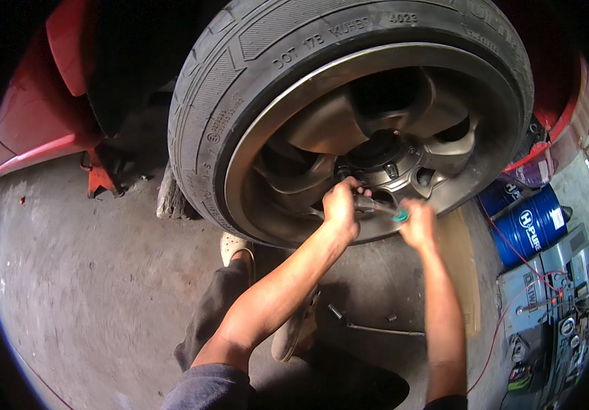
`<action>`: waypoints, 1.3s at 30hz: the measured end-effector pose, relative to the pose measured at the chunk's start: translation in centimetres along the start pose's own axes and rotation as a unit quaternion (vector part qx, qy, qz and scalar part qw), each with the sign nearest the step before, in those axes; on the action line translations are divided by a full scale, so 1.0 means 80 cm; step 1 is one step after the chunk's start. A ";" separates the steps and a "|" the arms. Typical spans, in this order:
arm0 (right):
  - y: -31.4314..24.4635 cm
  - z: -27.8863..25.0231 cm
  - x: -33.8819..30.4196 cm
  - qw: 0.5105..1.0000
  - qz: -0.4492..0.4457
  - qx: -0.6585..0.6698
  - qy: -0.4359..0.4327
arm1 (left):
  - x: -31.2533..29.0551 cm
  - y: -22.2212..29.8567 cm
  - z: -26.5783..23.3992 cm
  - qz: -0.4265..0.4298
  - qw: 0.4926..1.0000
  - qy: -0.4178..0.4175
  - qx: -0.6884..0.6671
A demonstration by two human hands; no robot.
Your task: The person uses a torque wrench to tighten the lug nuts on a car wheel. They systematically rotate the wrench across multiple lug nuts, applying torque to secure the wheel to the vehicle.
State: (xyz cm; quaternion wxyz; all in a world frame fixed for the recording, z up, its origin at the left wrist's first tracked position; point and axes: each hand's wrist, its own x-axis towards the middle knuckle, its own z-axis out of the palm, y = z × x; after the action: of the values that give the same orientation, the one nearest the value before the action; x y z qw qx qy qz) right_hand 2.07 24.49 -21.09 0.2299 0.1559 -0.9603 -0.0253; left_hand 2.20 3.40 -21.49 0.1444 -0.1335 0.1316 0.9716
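Wheel (328,126), filling the upper centre, its face turned toward the person: from here I judge it heavy, with the rubbery tread the surest hold. The metal hand tool (379,206) near its lower lugs looks light, stiff, perhaps slick; I'd grip each end. Its long axis runs left to right, sloping slightly down rightward. Left hand (342,208) and right hand (418,224) are curled closed on it, the right beside its green part (400,216).
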 end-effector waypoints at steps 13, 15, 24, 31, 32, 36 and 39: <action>-0.262 -0.171 0.101 0.788 -0.356 -0.474 0.166 | 0.060 -0.041 -0.061 -0.022 0.855 -0.324 -0.403; -0.229 -0.177 0.104 0.870 -0.291 -0.383 0.104 | 0.055 -0.037 -0.054 -0.051 0.933 -0.223 -0.279; -0.164 -0.184 0.098 0.880 -0.263 -0.355 0.177 | 0.019 -0.016 -0.022 -0.030 0.974 -0.137 -0.179; -0.097 -0.170 0.072 0.965 -0.114 -0.214 0.098 | 0.009 0.001 -0.011 -0.058 0.995 -0.059 -0.053; -0.098 -0.170 0.073 0.946 -0.169 -0.221 0.167 | 0.009 0.003 -0.008 -0.064 0.994 -0.065 -0.063; -0.114 -0.187 0.081 0.940 -0.175 -0.288 0.049 | 0.008 0.000 -0.010 -0.062 0.983 -0.107 -0.136; -0.126 -0.201 0.086 0.923 -0.172 -0.343 -0.028 | 0.007 -0.014 -0.019 -0.057 0.972 -0.129 -0.186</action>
State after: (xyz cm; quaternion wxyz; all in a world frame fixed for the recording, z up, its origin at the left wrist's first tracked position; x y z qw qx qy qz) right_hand 6.39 13.15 -4.99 0.2347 0.2296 -0.8572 -0.3968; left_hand 2.34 4.15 -23.32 0.1876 -0.0383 -0.0788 0.9783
